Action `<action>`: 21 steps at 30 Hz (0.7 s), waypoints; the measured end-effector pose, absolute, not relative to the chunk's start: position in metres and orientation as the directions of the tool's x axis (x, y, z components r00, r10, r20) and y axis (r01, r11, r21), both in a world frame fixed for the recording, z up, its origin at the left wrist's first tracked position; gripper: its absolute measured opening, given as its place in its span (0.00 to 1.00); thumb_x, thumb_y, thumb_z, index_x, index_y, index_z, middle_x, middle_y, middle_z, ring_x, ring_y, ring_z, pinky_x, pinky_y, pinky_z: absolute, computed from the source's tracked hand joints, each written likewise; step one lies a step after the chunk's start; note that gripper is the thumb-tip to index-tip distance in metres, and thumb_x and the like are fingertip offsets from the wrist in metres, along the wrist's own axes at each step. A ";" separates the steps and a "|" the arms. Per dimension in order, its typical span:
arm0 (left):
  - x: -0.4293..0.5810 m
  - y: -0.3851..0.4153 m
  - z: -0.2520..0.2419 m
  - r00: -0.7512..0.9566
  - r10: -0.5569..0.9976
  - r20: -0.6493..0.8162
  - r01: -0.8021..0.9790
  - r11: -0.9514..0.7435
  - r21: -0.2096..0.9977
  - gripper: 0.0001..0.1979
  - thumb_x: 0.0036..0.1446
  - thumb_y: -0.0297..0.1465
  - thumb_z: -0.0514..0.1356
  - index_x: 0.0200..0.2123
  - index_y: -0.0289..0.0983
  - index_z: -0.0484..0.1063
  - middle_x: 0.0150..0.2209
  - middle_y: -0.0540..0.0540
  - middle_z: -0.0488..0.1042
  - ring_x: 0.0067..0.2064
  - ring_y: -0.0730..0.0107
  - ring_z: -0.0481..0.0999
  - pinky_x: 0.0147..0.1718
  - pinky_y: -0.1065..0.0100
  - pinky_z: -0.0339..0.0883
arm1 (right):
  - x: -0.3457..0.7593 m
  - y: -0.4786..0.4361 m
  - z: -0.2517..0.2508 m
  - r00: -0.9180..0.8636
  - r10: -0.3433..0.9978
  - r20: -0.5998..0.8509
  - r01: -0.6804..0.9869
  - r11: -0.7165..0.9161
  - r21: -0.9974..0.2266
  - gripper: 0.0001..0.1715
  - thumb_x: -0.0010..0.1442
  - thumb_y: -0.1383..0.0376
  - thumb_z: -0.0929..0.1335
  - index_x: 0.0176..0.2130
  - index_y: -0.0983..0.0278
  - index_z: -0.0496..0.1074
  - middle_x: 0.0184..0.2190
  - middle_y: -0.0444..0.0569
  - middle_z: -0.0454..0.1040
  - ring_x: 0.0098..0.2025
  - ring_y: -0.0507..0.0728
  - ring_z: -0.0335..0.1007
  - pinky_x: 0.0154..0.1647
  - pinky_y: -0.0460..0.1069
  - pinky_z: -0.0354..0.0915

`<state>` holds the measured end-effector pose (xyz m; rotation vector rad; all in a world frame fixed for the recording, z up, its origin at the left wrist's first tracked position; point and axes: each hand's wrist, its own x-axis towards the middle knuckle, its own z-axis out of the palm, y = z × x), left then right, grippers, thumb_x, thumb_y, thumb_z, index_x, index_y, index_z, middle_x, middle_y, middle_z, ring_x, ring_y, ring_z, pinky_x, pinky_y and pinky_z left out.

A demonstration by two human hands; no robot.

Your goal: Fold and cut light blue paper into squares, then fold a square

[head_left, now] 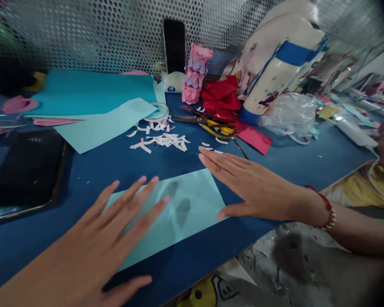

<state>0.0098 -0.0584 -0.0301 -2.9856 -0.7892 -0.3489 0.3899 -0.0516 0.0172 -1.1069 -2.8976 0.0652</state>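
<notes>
At the near middle of the blue worktop (pixel 294 162), a pale blue sheet (pixel 185 213) is overlapped on its left by the left hand (pixel 99 238), the fingers spread, and at its right edge by the right hand (pixel 246 181), the fingers close together and the thumb apart; nothing is gripped. The sheet is laid flat, with no completed fold seen, and work on it is judged little advanced, with most left. Farther off, white clippings (pixel 169 140) are scattered beside scissors (pixel 208 123), and to the far right a bottle (pixel 270 79) and a clear plastic bag (pixel 291 115) are seen, their contents indiscernible.
</notes>
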 end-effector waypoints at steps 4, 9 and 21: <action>-0.003 -0.044 -0.033 0.828 0.518 0.217 0.531 -0.847 -0.005 0.44 0.75 0.52 0.53 0.85 0.42 0.43 0.84 0.48 0.53 0.81 0.50 0.62 0.81 0.55 0.45 | 0.367 -0.050 0.015 -0.847 0.531 0.032 0.522 0.842 -0.135 0.63 0.77 0.36 0.66 0.84 0.75 0.42 0.83 0.67 0.52 0.85 0.69 0.49 0.84 0.65 0.52; -0.008 -0.039 -0.027 0.877 0.432 0.213 0.449 -0.893 -0.040 0.47 0.73 0.50 0.60 0.85 0.44 0.45 0.79 0.46 0.66 0.71 0.45 0.79 0.69 0.52 0.71 | 0.352 -0.048 0.005 -0.872 0.481 0.093 0.472 0.875 -0.103 0.56 0.77 0.40 0.69 0.78 0.81 0.57 0.76 0.73 0.67 0.76 0.73 0.67 0.78 0.65 0.63; -0.016 0.013 0.019 0.926 0.309 0.216 0.278 -0.947 0.163 0.20 0.83 0.37 0.52 0.62 0.57 0.83 0.55 0.58 0.89 0.50 0.67 0.91 0.51 0.69 0.81 | 0.329 -0.042 0.018 -0.848 0.517 0.121 0.510 0.856 -0.081 0.51 0.78 0.37 0.64 0.74 0.76 0.66 0.62 0.69 0.82 0.56 0.69 0.83 0.54 0.61 0.76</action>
